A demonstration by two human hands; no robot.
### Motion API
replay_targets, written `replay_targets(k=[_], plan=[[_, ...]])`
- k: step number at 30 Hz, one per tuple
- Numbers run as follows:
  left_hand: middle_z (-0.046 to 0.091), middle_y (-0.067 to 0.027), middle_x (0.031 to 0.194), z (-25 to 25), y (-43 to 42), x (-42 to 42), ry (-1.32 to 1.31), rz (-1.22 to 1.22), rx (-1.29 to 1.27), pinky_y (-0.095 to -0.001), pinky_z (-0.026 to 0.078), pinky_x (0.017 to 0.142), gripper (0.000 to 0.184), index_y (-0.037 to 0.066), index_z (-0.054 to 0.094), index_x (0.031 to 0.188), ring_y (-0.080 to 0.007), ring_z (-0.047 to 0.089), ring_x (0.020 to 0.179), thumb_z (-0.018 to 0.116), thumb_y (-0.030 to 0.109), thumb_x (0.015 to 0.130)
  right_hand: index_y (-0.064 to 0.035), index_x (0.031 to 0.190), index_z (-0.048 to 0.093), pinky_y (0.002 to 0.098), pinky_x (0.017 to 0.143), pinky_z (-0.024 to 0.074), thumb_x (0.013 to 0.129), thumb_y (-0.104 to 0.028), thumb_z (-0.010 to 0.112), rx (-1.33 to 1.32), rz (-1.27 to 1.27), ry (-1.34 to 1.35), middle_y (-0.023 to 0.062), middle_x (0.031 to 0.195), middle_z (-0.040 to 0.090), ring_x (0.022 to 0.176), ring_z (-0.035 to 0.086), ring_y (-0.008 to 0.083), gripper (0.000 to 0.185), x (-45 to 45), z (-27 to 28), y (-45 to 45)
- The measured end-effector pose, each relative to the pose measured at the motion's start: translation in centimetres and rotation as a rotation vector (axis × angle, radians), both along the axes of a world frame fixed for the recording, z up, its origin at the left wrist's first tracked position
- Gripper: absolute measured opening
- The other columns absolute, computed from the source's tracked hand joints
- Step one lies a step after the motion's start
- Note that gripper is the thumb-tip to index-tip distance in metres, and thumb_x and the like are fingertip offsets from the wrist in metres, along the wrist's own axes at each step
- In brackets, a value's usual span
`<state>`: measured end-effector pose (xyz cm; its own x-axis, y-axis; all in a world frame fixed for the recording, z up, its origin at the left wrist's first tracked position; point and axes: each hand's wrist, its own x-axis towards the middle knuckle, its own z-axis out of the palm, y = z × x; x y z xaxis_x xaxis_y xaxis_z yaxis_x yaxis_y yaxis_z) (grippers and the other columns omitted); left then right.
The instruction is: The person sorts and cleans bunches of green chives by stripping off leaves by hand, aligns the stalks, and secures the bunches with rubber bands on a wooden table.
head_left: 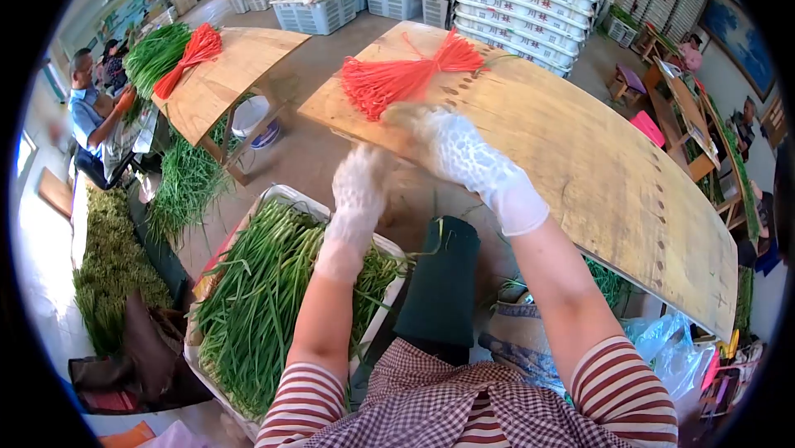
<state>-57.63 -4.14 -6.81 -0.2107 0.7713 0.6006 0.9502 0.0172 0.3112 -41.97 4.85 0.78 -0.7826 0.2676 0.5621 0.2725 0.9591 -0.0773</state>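
Both my hands wear white, net-patterned gloves. My right hand (455,146) is at the near left edge of the wooden table (555,142), just below a bundle of red plastic ties (377,88). Its fingers are smeared by motion, so I cannot make out whether they touch the ties. My left hand (360,187) hovers over the corner of a white crate (290,194), below the table edge, its fingers blurred as well. Long green stalks with leaves (265,282) fill the crate, lying beneath my left forearm.
At left, a second wooden table (248,55) carries green stalks (159,55) and red ties (195,55). A co-worker (95,113) sits beside it. Stacked white crates (530,5) stand behind my table. A white bucket (251,119) and loose greens (189,175) are on the floor.
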Motion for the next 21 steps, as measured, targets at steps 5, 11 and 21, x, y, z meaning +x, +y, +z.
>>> replay_targets(k=[5, 11, 21], plan=[[0.064, -0.0115, 0.088, 3.1, -11.8, 4.1, -0.613, -0.345, 0.181, -0.0338, 0.049, 0.077, 0.005, 0.000, 0.064, 0.085, -0.0241, 0.061, 0.083, 0.066, -0.001, 0.080, -0.0056, 0.115, 0.063, 0.0351, 0.091, 0.0472, 0.080, -0.010, 0.062, -0.258, 0.163, -0.373, 0.0130, 0.104, 0.068, 0.102, 0.061, 0.0279, 0.035, 5.3, 2.4, -8.1], [0.066, -0.0129, 0.100, 2.8, -14.4, 10.1, -0.767, -0.542, 0.105, -0.0347, 0.048, 0.086, 0.023, 0.002, 0.066, 0.101, -0.0250, 0.062, 0.098, 0.071, 0.007, 0.079, -0.0104, 0.106, 0.068, 0.0343, 0.091, 0.0472, 0.078, -0.006, 0.066, -0.168, -0.093, -0.168, 0.0070, 0.100, 0.068, 0.100, 0.061, 0.0259, 0.028, 17.7, 4.2, -10.9], [0.060, -0.0138, 0.118, -6.0, -20.4, 12.3, -0.594, -0.252, -0.207, -0.0404, 0.044, 0.098, 0.044, 0.006, 0.059, 0.118, -0.0303, 0.055, 0.113, 0.073, 0.015, 0.077, -0.0013, 0.117, 0.064, 0.0346, 0.102, 0.0424, 0.089, -0.003, 0.061, -0.259, -0.906, -0.108, 0.0157, 0.126, 0.059, 0.118, 0.055, 0.0268, 0.028, 38.7, -7.0, 2.7]])
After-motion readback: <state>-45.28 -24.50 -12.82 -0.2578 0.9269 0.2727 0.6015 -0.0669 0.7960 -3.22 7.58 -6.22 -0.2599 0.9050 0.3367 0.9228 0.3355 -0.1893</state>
